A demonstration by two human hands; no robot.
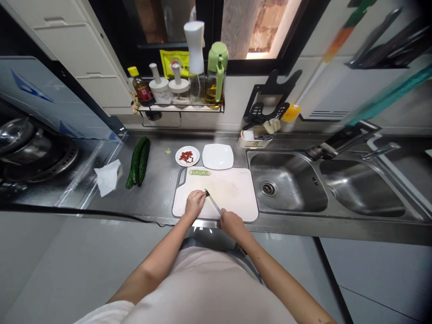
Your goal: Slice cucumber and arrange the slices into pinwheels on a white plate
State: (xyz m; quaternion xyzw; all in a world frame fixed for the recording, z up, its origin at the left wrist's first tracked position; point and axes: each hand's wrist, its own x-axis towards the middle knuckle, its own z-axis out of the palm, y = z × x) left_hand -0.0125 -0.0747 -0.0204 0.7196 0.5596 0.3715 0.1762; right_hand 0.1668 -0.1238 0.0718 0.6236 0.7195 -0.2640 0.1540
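Note:
On the white cutting board [226,198], my left hand [195,204] is closed with its fingertips at a small dark green cucumber piece [207,193]. My right hand [232,224] grips a knife [215,205], its fingers wrapped round the handle. The blade slants up and left, and its tip end meets the cucumber piece. Several cucumber slices [200,173] overlap in a row near the board's far edge. Behind the board stand a small white plate [178,159] with chopped red bits [186,156] and a white square plate [218,156].
Whole cucumbers [136,162] and a white paper towel [107,177] lie to the left, near a stove with a pot [20,139]. A double sink [290,180] with a faucet [344,139] is at right. Bottles and jars fill a wall rack [199,108].

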